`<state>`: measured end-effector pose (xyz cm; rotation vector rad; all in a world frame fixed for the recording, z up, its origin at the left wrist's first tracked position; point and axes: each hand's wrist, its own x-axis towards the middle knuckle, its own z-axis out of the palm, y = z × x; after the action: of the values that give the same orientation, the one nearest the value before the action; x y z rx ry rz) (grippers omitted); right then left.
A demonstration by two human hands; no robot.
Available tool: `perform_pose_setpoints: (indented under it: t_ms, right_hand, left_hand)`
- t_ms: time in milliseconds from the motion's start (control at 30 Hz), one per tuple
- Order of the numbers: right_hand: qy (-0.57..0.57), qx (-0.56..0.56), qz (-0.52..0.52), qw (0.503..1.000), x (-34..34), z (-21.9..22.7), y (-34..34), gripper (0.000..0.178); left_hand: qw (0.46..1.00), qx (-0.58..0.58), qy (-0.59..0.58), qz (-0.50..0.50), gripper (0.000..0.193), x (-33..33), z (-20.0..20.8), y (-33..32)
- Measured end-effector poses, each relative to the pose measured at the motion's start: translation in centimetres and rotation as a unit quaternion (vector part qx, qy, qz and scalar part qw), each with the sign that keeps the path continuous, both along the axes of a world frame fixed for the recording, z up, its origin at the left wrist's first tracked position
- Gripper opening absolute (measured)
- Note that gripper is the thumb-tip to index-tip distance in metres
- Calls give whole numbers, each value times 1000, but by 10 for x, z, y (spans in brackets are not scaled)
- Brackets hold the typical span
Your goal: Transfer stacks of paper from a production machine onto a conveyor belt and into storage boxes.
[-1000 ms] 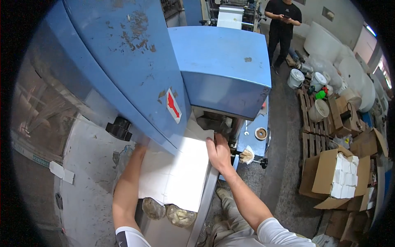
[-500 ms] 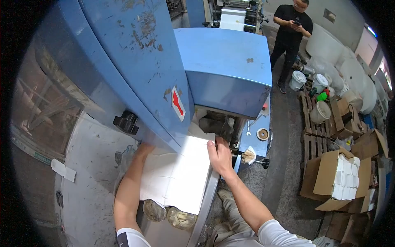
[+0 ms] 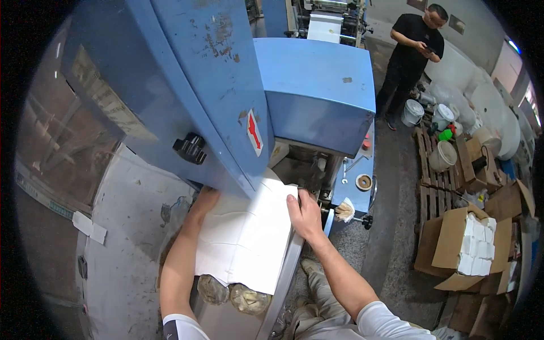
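Note:
White paper sheets lie in two side-by-side sections on a grey metal trough, below a blue machine column. My right hand grips their far right edge, thumb on top and fingers curled over the side. At the far left edge my left hand rests against the paper; its fingers are hidden by the column and paper. Two round, brownish, plastic-wrapped things, one on the left and one on the right, sit against the paper's near end.
Right of the machine's blue housing, a side ledge holds a wrench, a tape roll and a crumpled glove or rag. A person stands beyond. Pallets, buckets and an open carton of white packs line the right.
My view has shifted slightly, so the machine appears a little farther right. Both hands keep about the same place on the paper. The standing person now shows farther right and lower.

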<state>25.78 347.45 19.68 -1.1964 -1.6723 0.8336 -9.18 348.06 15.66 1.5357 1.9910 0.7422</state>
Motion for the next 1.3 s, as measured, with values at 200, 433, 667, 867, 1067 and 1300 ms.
perform_pose_setpoints:
  t_ms: [200,433,667,867,1067,1300]
  right_hand:
    - [-19,27,10,999,6,0,-9,34]
    - [5,70,27,997,5,7,-35,36]
    - [-52,61,131,988,4,23,-74,36]
    - [-80,31,242,967,-4,43,-115,40]
    - [-91,13,304,948,-11,41,-166,44]
    - [-57,-11,406,912,-20,57,-227,39]
  left_hand:
    - [993,26,-111,9,49,39,48,-22]
    - [985,11,-170,32,46,71,90,-65]
    - [978,-19,-201,56,49,41,71,-118]
    - [980,-39,-185,66,49,30,78,-188]
    - [966,-73,-226,103,47,31,80,-257]
    - [982,-75,-154,83,40,23,89,-333]
